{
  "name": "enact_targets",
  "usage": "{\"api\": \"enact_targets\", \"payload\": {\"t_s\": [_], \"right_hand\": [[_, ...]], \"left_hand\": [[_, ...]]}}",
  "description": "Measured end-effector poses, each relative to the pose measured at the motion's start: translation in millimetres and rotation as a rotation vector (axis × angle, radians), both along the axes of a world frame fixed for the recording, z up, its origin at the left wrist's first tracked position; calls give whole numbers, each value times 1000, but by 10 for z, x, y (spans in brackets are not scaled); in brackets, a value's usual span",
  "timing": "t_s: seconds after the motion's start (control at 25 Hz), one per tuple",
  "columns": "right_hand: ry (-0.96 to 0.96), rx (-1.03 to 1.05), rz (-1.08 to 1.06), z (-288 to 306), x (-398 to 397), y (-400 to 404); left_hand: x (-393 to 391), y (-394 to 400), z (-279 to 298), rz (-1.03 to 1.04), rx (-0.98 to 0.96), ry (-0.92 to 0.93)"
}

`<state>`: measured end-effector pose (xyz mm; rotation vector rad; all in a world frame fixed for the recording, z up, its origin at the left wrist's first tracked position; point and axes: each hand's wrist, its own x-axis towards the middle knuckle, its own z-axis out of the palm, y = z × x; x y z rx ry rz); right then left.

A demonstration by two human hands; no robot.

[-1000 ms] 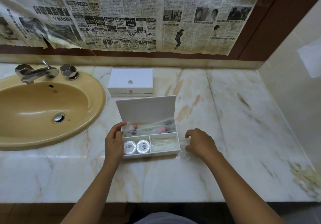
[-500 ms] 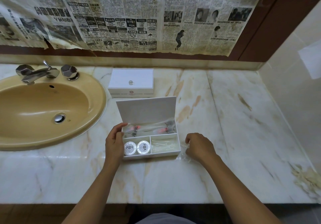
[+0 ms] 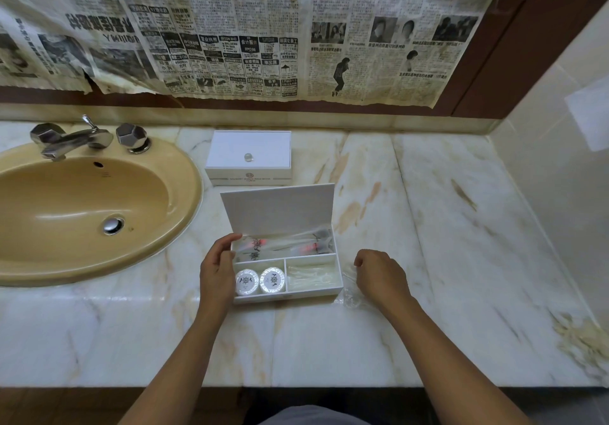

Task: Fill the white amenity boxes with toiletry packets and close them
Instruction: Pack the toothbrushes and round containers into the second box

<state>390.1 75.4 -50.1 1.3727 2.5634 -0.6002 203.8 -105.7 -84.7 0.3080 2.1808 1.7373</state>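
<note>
Gripping the open amenity box [image 3: 298, 294] at its left wall, the left hand [image 3: 216, 274] steadies it; the right hand [image 3: 379, 276] curls over a clear wrapper [image 3: 349, 296], grasp unclear. Two crested round soaps [image 3: 260, 281] sit inside; behind, a closed amenity box [image 3: 248, 156] bears unreadable red lettering, and newspaper [image 3: 250, 39] shows "RM299".

Before you on the tabletop [image 3: 428, 227]: open box [image 3: 286, 289], lid [image 3: 278, 208] raised behind it. Rear compartment: long packets [image 3: 283, 245]. Front left: two round packets [image 3: 260, 281]. Front right: packets [image 3: 311, 278]. Closed box [image 3: 248, 157] just behind. Sink [image 3: 82, 207] to your left, tap [image 3: 75, 139] on its far rim. Plastic wrapper [image 3: 349, 289] just right of the open box.
</note>
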Motion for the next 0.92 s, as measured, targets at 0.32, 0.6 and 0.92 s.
{"api": "enact_targets", "payload": {"t_s": [0.32,0.6,0.92], "right_hand": [[301,122,2,311,-148,-32],[496,128,187,435,-384,-303],[97,13,354,88,-526,-622]], "left_hand": [[-14,-16,-28,-7,-6,14],[-25,-27,-44,-7,-15,18],[-24,-20,-43,-3,-11,23]]}}
